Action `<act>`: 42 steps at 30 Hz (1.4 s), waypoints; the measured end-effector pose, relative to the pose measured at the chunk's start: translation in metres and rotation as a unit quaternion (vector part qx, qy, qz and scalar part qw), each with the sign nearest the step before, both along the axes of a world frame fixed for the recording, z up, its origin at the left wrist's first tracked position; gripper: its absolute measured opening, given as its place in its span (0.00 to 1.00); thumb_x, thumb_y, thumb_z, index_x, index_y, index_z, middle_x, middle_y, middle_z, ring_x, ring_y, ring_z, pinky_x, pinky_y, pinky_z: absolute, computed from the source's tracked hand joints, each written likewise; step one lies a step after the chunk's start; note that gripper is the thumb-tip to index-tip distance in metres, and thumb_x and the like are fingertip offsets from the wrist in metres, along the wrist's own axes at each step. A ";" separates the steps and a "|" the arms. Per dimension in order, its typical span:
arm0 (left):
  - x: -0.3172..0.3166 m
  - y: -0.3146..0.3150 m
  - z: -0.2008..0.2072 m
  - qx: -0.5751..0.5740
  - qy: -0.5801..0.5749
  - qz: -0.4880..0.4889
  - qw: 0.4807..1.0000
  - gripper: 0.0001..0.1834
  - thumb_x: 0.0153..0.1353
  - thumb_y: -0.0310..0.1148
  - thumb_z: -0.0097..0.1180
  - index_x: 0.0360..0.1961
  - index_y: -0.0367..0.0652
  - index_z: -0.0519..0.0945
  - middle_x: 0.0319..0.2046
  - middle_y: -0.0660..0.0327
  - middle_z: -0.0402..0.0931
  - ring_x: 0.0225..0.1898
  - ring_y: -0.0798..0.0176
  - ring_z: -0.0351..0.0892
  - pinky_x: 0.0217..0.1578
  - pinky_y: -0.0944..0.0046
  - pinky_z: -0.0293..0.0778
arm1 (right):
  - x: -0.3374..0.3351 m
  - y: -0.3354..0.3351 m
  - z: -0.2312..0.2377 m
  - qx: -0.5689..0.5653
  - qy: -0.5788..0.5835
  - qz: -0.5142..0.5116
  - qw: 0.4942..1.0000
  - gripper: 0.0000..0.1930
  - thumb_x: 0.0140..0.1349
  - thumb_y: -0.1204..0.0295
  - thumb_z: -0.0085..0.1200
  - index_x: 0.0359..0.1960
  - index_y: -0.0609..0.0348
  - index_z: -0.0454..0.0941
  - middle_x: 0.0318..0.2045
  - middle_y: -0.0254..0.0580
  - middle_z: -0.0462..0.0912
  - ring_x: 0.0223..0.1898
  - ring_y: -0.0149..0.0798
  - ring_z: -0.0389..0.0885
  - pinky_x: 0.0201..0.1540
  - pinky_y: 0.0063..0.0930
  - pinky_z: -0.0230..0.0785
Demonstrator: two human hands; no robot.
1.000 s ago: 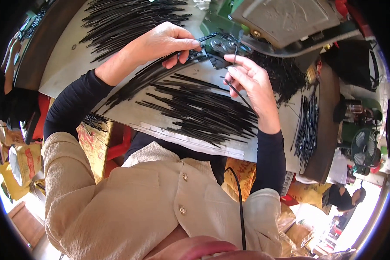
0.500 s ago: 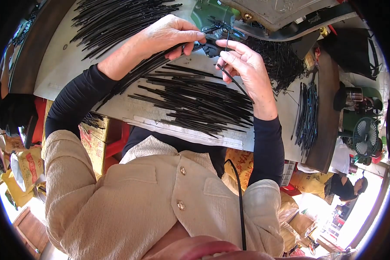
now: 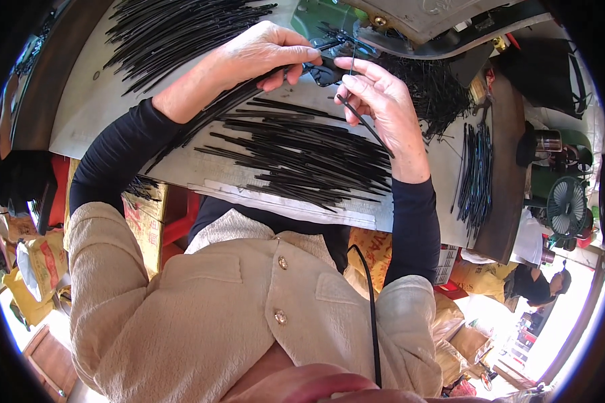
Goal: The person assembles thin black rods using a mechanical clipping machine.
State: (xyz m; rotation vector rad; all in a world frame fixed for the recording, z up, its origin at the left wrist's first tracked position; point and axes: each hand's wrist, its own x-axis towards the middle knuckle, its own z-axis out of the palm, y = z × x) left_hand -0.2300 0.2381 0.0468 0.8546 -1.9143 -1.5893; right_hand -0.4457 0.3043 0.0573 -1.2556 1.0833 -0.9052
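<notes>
My left hand [image 3: 279, 57] is closed, thumb and fingers pinching a thin black strip at the foot of the machine. Long black strips [image 3: 212, 111] run from beneath that hand down along my forearm. To its right, my right hand [image 3: 376, 97] is closed round a short black strip [image 3: 366, 125], which slants across the palm to the wrist. A fine upright thread or wire [image 3: 353, 57] passes by its fingertips. Between the hands sits a dark, lumpy part [image 3: 324, 75], too unclear to name. Below them lies a loose pile of black strips [image 3: 309, 154].
A larger pile of black strips [image 3: 181, 33] lies at the far left of the white table [image 3: 87, 114]. The metal machine [image 3: 430, 20] overhangs the far side, beside tangled black pieces [image 3: 430, 87]. Another bundle [image 3: 476, 171] lies at right; a small fan [image 3: 566, 208] stands beyond the table.
Both hands stay nearly in place. The short strip in my right hand has shifted slightly, its upper end now lower by the fingers. The whole view has moved a little.
</notes>
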 end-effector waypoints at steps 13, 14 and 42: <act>-0.001 -0.002 -0.003 -0.028 -0.014 0.003 1.000 0.17 0.64 0.38 0.50 0.38 0.33 0.79 0.15 0.64 0.72 0.09 0.77 0.65 0.08 0.77 0.60 | -0.001 -0.003 0.000 -0.016 0.030 0.007 0.999 0.18 0.61 0.71 0.50 0.51 0.68 0.70 0.25 0.41 0.79 0.18 0.26 0.75 0.21 0.15 0.69; -0.001 -0.002 -0.003 -0.025 -0.012 0.002 1.000 0.17 0.64 0.38 0.50 0.39 0.32 0.79 0.15 0.64 0.72 0.08 0.76 0.65 0.08 0.77 0.60 | -0.001 -0.003 -0.001 -0.015 0.030 0.007 0.999 0.18 0.61 0.71 0.50 0.51 0.68 0.70 0.25 0.41 0.79 0.18 0.26 0.75 0.21 0.15 0.69; -0.007 0.008 0.004 -0.060 -0.077 -0.055 0.994 0.18 0.65 0.40 0.48 0.36 0.33 0.78 0.21 0.61 0.76 0.11 0.75 0.70 0.11 0.78 0.63 | 0.004 0.001 -0.005 0.018 0.046 0.058 0.997 0.11 0.60 0.69 0.52 0.39 0.66 0.76 0.19 0.33 0.76 0.14 0.22 0.70 0.17 0.13 0.63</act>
